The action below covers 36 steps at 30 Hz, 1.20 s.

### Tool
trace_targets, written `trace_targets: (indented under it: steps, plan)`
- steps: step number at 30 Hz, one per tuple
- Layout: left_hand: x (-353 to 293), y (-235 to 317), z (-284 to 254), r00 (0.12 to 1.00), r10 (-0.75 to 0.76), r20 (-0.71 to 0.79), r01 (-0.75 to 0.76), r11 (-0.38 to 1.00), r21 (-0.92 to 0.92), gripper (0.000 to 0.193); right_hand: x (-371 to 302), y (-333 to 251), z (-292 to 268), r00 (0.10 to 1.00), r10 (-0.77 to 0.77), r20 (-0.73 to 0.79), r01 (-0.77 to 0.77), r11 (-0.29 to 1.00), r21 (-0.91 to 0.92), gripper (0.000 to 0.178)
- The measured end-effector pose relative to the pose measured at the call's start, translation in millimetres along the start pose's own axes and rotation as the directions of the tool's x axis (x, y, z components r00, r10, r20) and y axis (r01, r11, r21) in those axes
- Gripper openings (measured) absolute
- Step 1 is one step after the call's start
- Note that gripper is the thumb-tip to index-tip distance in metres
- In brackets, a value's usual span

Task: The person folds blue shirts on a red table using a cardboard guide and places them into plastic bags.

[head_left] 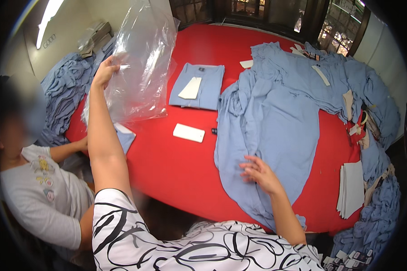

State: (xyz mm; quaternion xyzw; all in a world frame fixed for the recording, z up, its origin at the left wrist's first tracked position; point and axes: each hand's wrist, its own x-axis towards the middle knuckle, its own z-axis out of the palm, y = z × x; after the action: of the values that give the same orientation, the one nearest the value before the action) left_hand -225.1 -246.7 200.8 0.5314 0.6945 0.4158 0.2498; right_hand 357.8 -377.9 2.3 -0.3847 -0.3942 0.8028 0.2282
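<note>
Head view.

Left hand [105, 74]: raised at the end of an outstretched arm; grip closed on the left edge of a clear plastic bag [144, 54]. Bag hangs upright over the far left part of the counter [160, 171], which is covered in red.

Right hand [261, 175]: grip open, fingers parted and slightly curled, over the spread blue garment [280, 131]; whether it touches the fabric cannot be told. Garment lies loose and creased, right of centre, reaching the near edge.

Folded blue garment [207, 74]: one, flat, just right of the bag, a white tag [190, 88] on its front.

White rectangular object [189, 133]: one, rounded corners, lying nearer than the folded garment.

Blue garment heaps: one at right [371, 86], one at far left [65, 90].

White sheets [350, 189]: one stack, right edge.

Co-worker [49, 198]: at left, pale printed shirt, one arm extended toward the counter.
</note>
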Motion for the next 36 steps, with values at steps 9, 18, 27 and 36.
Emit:
trace_targets:
  steps: [9, 18, 27, 36]
  plan:
    - [143, -153, -36, 0.984, 0.04, -0.174, 0.069, 0.815, 0.575, 0.052, -8, 20, -11, 0.984, 0.104, -0.143, -0.082, 0.985, 0.15, 0.043]
    - [59, -120, 137, 0.683, 0.556, -0.473, 0.245, 0.436, 0.866, 0.064, -14, -110, 37, 0.899, -0.438, 0.034, 0.347, 0.66, -0.666, 0.021]
    - [-9, -276, 141, 0.528, -0.226, -0.818, 0.645, 0.734, 0.213, 0.112, -62, -202, 86, 0.331, -0.687, 0.647, 0.873, -0.036, -0.486, 0.013]
    - [73, -272, 128, 0.593, -0.3, -0.747, 0.647, 0.73, 0.22, 0.102, -116, -183, 79, 0.27, -0.625, 0.732, 0.902, -0.101, -0.419, 0.012]
